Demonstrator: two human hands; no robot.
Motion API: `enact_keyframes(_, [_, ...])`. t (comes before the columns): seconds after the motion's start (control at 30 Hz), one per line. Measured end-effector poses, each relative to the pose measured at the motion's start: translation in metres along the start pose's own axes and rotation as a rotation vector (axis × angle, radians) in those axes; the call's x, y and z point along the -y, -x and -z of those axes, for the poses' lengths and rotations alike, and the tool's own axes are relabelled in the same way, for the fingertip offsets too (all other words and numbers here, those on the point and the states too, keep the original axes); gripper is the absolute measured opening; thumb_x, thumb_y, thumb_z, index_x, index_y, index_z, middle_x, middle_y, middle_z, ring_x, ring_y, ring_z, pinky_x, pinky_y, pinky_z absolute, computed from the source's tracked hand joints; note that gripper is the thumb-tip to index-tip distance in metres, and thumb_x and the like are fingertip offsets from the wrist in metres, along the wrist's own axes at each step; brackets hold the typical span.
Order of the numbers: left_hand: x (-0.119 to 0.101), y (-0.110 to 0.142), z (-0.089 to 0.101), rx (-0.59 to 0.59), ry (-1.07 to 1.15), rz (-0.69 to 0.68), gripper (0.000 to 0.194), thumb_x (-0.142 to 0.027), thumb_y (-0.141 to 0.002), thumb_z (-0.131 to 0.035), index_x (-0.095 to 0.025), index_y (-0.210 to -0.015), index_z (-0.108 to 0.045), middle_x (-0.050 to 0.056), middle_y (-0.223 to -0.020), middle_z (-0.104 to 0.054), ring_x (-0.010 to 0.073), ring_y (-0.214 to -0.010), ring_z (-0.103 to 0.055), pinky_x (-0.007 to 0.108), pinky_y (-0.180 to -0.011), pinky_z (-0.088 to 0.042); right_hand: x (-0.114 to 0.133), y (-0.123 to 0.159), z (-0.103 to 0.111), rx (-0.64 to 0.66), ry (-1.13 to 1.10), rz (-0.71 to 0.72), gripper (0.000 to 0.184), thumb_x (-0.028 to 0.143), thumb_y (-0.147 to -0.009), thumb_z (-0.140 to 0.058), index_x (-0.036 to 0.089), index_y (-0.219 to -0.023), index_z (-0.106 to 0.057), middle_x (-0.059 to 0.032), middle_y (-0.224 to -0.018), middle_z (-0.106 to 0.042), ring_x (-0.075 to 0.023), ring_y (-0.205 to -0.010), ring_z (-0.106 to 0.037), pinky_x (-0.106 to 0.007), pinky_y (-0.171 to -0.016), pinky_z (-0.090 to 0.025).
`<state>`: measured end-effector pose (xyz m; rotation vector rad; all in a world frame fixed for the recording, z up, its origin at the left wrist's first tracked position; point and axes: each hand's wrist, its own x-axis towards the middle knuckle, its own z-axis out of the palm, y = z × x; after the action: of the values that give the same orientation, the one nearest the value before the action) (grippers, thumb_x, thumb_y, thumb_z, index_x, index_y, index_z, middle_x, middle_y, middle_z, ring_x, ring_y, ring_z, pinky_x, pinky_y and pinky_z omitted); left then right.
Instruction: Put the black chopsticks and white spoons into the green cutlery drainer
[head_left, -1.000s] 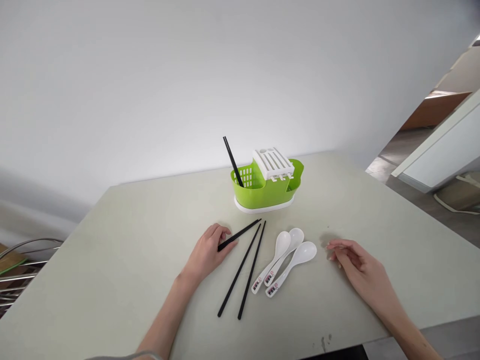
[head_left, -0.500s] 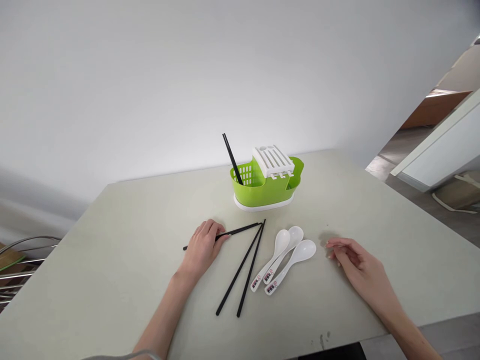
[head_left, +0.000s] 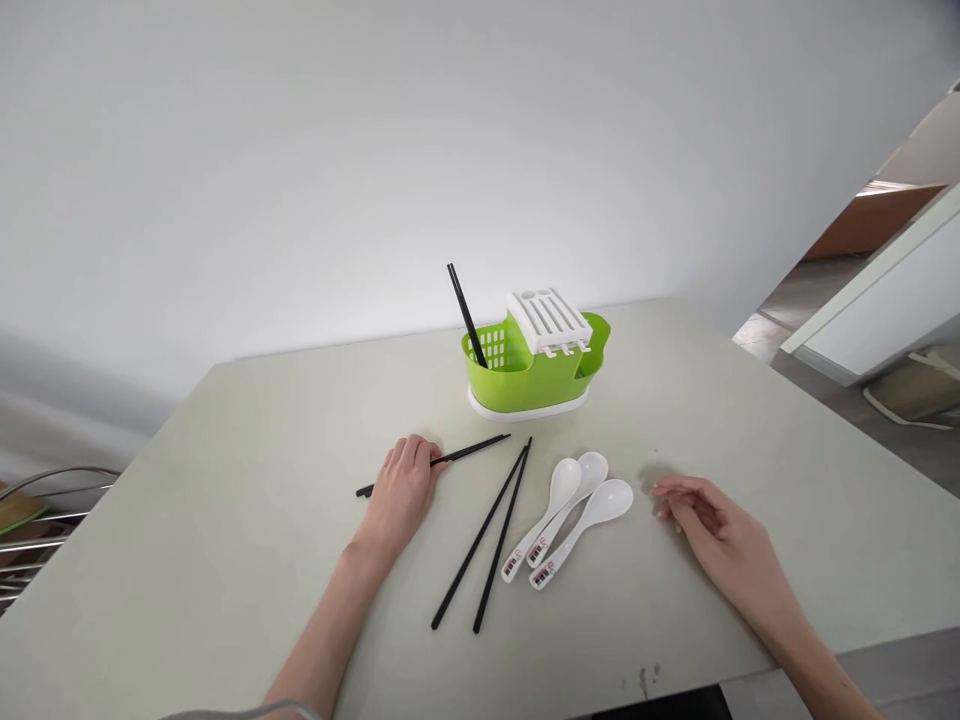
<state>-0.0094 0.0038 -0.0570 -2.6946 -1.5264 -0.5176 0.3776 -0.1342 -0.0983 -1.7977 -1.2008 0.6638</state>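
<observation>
My left hand (head_left: 405, 482) is closed around a pair of black chopsticks (head_left: 474, 449) just above the table. Their thin tips point right, and the thick ends stick out left of the hand. Two more black chopsticks (head_left: 480, 538) lie on the table to its right, meeting near their tips in a narrow V. Beside them are three white spoons (head_left: 611, 499), handles toward me, with printed marks on the handles. My right hand (head_left: 716, 530) rests on the table right of the spoons, fingers loosely curled and apart from the thumb, holding nothing.
A green utensil basket (head_left: 551, 390) with a white slotted top (head_left: 551, 318) stands behind the spoons. Black chopsticks (head_left: 466, 315) lean in its left compartment. A white wall (head_left: 480, 150) rises behind the table (head_left: 255, 480). A metal rack (head_left: 37, 545) is off the left edge.
My left hand has drawn its chopsticks slightly left, and their tips have come away from the tips of the V-shaped pair. My right hand has stayed in place.
</observation>
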Motion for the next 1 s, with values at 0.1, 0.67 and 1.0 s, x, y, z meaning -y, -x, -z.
enact_keyframes(0.1, [0.000, 0.000, 0.001, 0.001, 0.004, 0.000, 0.024, -0.036, -0.109, -0.042, -0.020, -0.103, -0.059, 0.011, -0.106, -0.064, 0.0270, -0.094, -0.060, 0.044, -0.085, -0.052, 0.002, 0.000, 0.000, 0.000, -0.002, -0.004, 0.027, 0.046, -0.097, -0.054, 0.026, -0.105, -0.069, -0.0046, -0.093, -0.075, -0.0207, -0.085, -0.071, -0.029, -0.075, -0.056])
enact_keyframes(0.67, [0.000, 0.000, 0.001, 0.008, 0.038, -0.001, 0.022, -0.029, -0.107, -0.043, -0.021, -0.101, -0.063, 0.009, -0.100, -0.067, 0.0265, -0.091, -0.062, 0.042, -0.083, -0.051, 0.004, 0.000, 0.001, -0.014, 0.015, 0.000, 0.026, 0.045, -0.094, -0.056, 0.026, -0.103, -0.071, -0.0039, -0.091, -0.076, -0.0204, -0.080, -0.071, -0.029, -0.074, -0.058])
enact_keyframes(1.0, [-0.017, 0.000, 0.019, -0.203, 0.312, 0.163, 0.023, -0.042, -0.107, -0.048, -0.025, -0.111, -0.064, 0.003, -0.100, -0.078, 0.0189, -0.084, -0.074, 0.031, -0.076, -0.054, 0.001, 0.000, 0.000, -0.012, -0.001, -0.017, 0.027, 0.046, -0.094, -0.056, 0.026, -0.104, -0.070, -0.0043, -0.091, -0.074, -0.0210, -0.082, -0.071, -0.030, -0.076, -0.057])
